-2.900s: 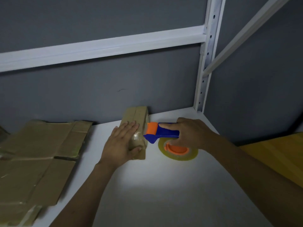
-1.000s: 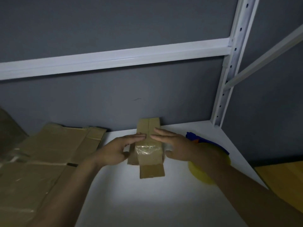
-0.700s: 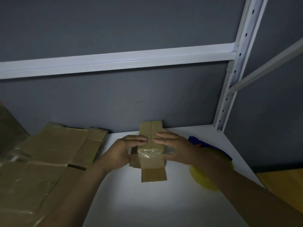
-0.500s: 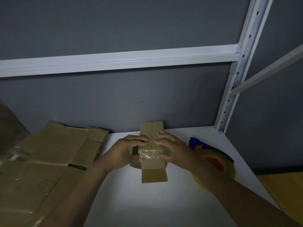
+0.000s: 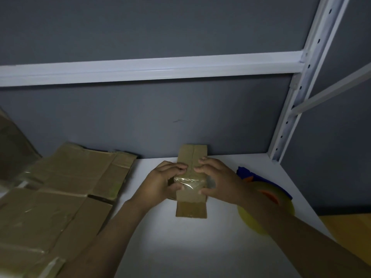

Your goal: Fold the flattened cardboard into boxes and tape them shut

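A small brown cardboard box (image 5: pixel 191 207) lies lengthwise on the white shelf (image 5: pixel 180 247), with a band of clear tape across its middle. My left hand (image 5: pixel 160 182) grips its left side, fingers curled over the top by the centre seam. My right hand (image 5: pixel 218 182) grips the right side, fingertips on top and thumb against the near edge of the tape. A blue and orange tape dispenser (image 5: pixel 265 194) with a yellowish roll lies to the right, partly hidden by my right forearm.
Several flattened cardboard sheets (image 5: pixel 60 197) are stacked at the left of the shelf. A grey wall stands close behind the box. A white shelf upright (image 5: pixel 291 121) rises at the right rear corner. A yellow wooden surface (image 5: pixel 351 233) shows at the lower right.
My right hand put down the tape dispenser and joined the left on the box. The box was turned lengthwise towards me. Both hands' fingers have curled tighter over its top.
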